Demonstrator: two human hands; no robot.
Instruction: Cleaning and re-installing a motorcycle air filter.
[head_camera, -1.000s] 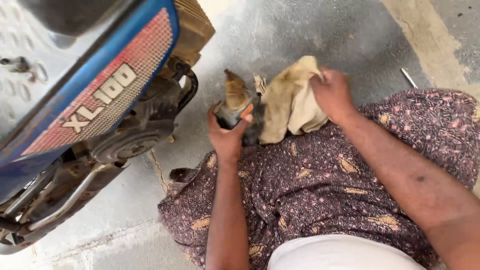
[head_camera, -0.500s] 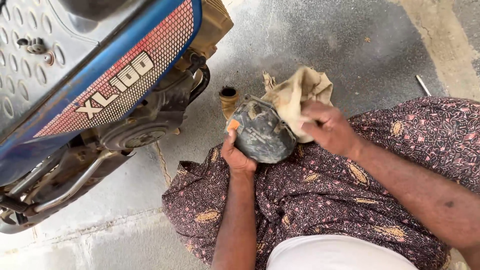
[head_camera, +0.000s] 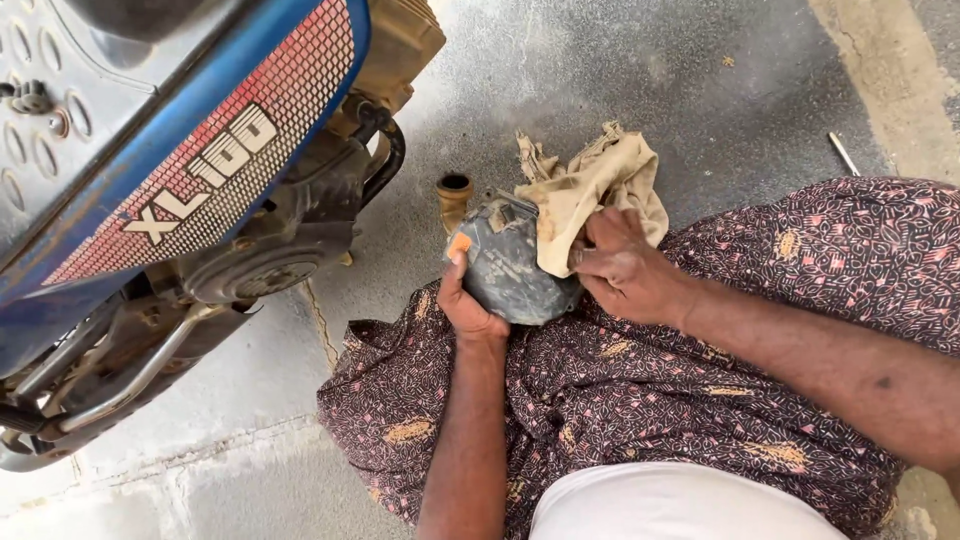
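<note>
The grey metal part (head_camera: 505, 270) rests over the person's lap. The left hand (head_camera: 468, 305) closes around the part from below. The right hand (head_camera: 620, 265) grips a beige cloth (head_camera: 595, 185) and presses it on the part. Beyond the part a small brass cylinder (head_camera: 454, 195) stands on the concrete floor (head_camera: 600, 70), and a blue motorbike (head_camera: 180, 180) is further beyond.

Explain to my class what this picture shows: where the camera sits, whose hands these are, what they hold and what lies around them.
The camera sits on a person's head and looks down at their lap and two bare hands. The left hand grips a round grey metal part. The right hand presses a tan rag against it. The person sits on a concrete floor in a patterned cloth. A blue motorbike stands at the left. A small brass-coloured tube stands behind the part, and a thin metal rod lies further right.
</note>
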